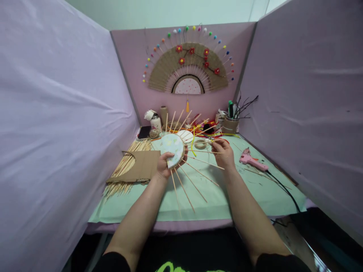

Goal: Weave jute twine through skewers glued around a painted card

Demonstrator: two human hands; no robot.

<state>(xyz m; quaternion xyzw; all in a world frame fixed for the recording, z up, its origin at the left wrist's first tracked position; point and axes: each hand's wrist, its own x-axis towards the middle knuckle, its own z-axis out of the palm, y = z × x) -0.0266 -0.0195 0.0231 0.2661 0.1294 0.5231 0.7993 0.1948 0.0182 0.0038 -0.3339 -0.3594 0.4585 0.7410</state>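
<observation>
My left hand (164, 165) grips a half-round disc (172, 148) covered in pale green patterned paper, its thumb lying across the face. Thin wooden sticks (195, 172) fan out from the disc's curved edge, up, right and down. To the right, my right hand (224, 154) has its fingers pinched together around the outer part of one or more of these sticks. What exactly sits between those fingertips is too small to make out. The disc is held up above the pale green tabletop.
A pink glue gun (253, 160) lies at right, its black cable running off the front edge. Left are cardboard (146, 166) and a pile of sticks (126, 170). Behind stand a bottle (155, 122), twine roll (163, 115) and pen holder (230, 124). A decorated fan (164, 70) hangs on the back wall.
</observation>
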